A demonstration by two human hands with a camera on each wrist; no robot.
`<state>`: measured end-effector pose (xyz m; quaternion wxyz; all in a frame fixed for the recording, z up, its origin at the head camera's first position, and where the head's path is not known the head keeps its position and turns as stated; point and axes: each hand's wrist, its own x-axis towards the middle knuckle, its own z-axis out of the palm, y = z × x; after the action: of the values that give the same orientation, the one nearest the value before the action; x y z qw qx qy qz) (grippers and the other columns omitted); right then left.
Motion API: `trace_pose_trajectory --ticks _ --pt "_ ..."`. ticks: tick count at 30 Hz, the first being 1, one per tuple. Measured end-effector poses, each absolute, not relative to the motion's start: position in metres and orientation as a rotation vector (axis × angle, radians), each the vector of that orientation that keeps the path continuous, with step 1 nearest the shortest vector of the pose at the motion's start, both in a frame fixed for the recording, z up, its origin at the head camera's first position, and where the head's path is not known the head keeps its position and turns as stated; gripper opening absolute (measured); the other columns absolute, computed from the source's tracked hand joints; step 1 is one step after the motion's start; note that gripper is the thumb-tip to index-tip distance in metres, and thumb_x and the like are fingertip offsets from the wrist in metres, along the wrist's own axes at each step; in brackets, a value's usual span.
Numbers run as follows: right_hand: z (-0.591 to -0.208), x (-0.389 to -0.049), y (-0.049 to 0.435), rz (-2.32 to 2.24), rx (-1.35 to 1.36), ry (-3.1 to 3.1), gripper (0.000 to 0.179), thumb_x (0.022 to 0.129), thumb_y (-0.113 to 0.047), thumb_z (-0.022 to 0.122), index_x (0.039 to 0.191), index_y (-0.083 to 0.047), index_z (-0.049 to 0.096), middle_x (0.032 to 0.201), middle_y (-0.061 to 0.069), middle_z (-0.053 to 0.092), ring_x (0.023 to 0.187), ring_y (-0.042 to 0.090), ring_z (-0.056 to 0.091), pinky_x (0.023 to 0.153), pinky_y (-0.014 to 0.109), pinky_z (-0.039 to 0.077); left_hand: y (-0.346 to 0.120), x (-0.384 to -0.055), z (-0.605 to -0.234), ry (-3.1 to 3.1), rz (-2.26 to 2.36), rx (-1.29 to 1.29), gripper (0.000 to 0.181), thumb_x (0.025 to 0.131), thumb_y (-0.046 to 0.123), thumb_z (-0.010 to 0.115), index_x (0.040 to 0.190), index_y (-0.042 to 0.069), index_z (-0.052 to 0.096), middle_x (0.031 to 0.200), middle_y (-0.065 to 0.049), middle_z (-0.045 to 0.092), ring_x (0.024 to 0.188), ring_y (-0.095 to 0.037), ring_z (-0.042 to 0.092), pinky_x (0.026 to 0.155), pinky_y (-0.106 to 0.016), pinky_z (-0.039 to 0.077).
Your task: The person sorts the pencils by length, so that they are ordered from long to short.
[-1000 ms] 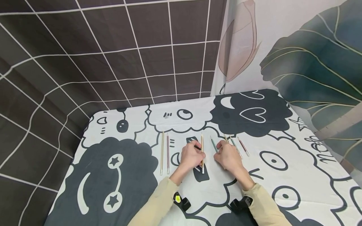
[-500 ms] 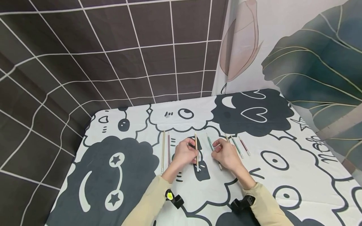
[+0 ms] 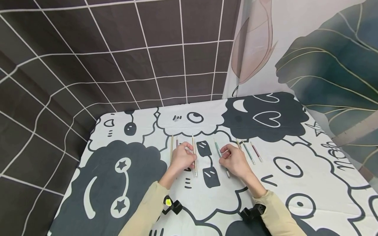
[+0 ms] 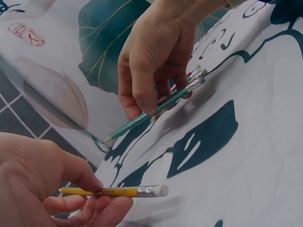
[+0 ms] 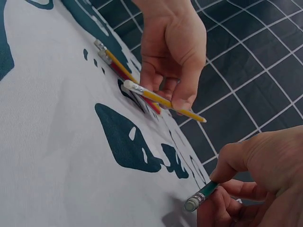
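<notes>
My left hand (image 3: 180, 158) pinches a yellow pencil (image 4: 128, 192) between thumb and fingers. Its white eraser end points toward me in the head view, the tip away. Just left of that hand lie another yellow pencil (image 3: 172, 149) and a red pencil (image 5: 118, 71), partly hidden by the hand in the head view. A green pencil (image 3: 218, 149) is pinched by my right hand (image 3: 235, 160), its eraser end (image 5: 193, 203) toward me. Beyond this hand lie a yellow pencil (image 3: 238, 143), mostly covered, a second green pencil (image 3: 249, 153) and a second red pencil (image 3: 256, 152).
A white cloth (image 3: 203, 201) with dark cartoon shapes covers the surface. Behind it hangs a dark curtain (image 3: 118, 65) with a white grid, and a leaf-patterned curtain (image 3: 330, 65) hangs at the right. Each wrist carries a small black camera.
My left hand has moved left with the yellow pencil, toward the pair at the left. My right hand now holds the green pencil a little further left.
</notes>
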<state>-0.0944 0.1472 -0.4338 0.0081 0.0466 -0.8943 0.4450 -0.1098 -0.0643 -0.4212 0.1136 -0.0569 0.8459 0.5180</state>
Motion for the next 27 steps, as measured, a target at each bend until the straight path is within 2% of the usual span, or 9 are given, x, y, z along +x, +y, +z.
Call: trace_pose_trajectory --ticks 10,17,21,27 --pt "-0.433 -0.092 0.144 1.379 0.141 -2.82 0.021 0.075 0.004 0.065 0.095 0.0 0.065 0.072 0.002 0.059 0.06 0.014 0.055 0.057 0.03 0.043 -0.078 -0.111 -0.423 2.562 1.455 -0.203 0.019 0.079 -0.004 0.063 0.094 0.004 0.055 0.071 -0.007 0.064 0.045 -0.016 0.063 0.046 -0.027 0.051" --pt "-0.433 -0.092 0.143 1.379 0.151 -2.812 0.02 0.074 0.004 0.065 0.094 0.0 0.065 0.071 0.001 0.059 0.06 0.014 0.055 0.057 0.029 0.043 -0.087 -0.11 -0.423 2.592 1.409 -0.217 0.02 0.079 -0.003 0.065 0.094 0.005 0.055 0.065 -0.004 0.065 0.046 -0.019 0.064 0.05 -0.028 0.05" --pt "-0.434 -0.092 0.142 1.359 0.158 -2.814 0.02 0.074 0.003 0.065 0.094 -0.001 0.065 0.07 0.0 0.06 0.06 0.013 0.055 0.058 0.03 0.043 -0.09 -0.11 -0.421 2.63 1.359 -0.22 0.022 0.079 -0.004 0.068 0.095 0.004 0.056 0.064 -0.005 0.063 0.046 -0.018 0.064 0.048 -0.027 0.05" --pt "-0.434 -0.091 0.139 1.364 0.157 -2.815 0.02 0.074 0.002 0.065 0.093 -0.003 0.065 0.07 -0.001 0.06 0.061 0.013 0.055 0.06 0.03 0.043 -0.092 -0.109 -0.419 2.688 1.281 -0.188 0.021 0.078 -0.004 0.069 0.095 0.003 0.057 0.059 -0.005 0.06 0.043 -0.015 0.061 0.043 -0.024 0.044"
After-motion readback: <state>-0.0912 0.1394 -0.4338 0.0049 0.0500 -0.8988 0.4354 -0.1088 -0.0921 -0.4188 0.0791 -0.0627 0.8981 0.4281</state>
